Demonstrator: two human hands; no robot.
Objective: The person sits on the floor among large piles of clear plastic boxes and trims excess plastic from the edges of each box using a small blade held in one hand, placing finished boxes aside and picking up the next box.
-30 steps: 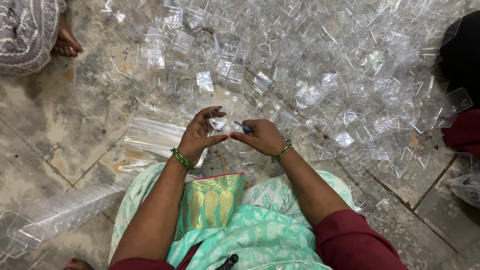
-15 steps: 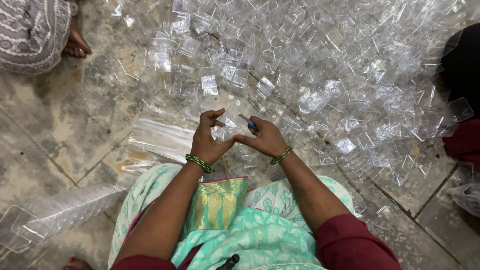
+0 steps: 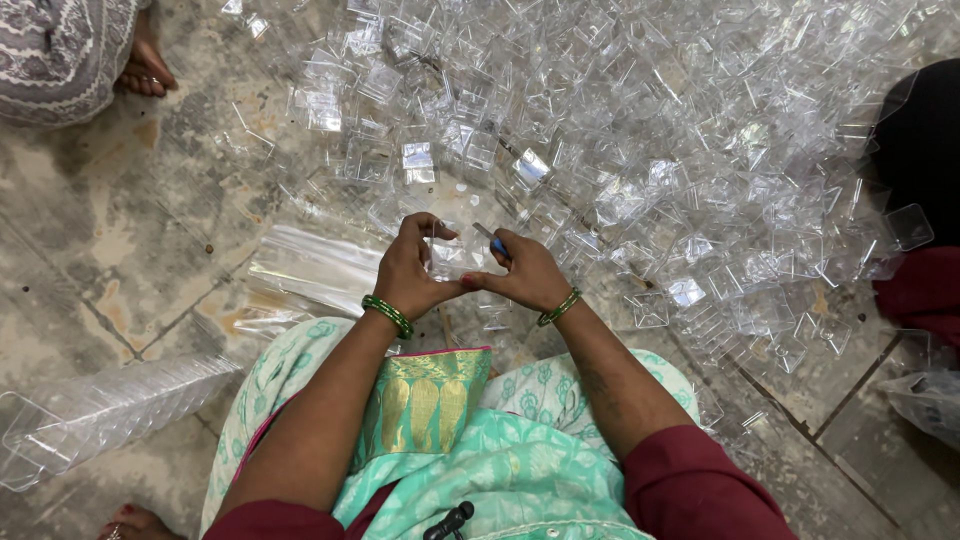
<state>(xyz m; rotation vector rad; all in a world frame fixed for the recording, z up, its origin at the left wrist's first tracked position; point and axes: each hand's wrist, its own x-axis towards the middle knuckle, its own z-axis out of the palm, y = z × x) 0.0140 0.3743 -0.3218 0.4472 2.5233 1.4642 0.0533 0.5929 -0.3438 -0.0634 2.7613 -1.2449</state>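
Observation:
My left hand (image 3: 408, 272) and my right hand (image 3: 527, 274) meet over the floor, just ahead of my knees. Between them they hold a small clear plastic box (image 3: 452, 258), with thumbs and fingertips pinching its sides. My right hand also grips a small blue-handled tool (image 3: 496, 245) against the box. Both wrists carry green bangles. A large heap of clear plastic boxes (image 3: 640, 150) spreads across the floor just beyond my hands.
A long nested stack of clear boxes (image 3: 100, 410) lies at my lower left. A clear plastic bag (image 3: 310, 265) lies by my left hand. Another person's foot (image 3: 145, 65) and patterned clothing are at top left; a person in dark and red clothing (image 3: 925, 200) sits at the right edge.
Both hands have stayed together on the small clear box, turning it slightly. The view has shifted a little; the heap has not moved.

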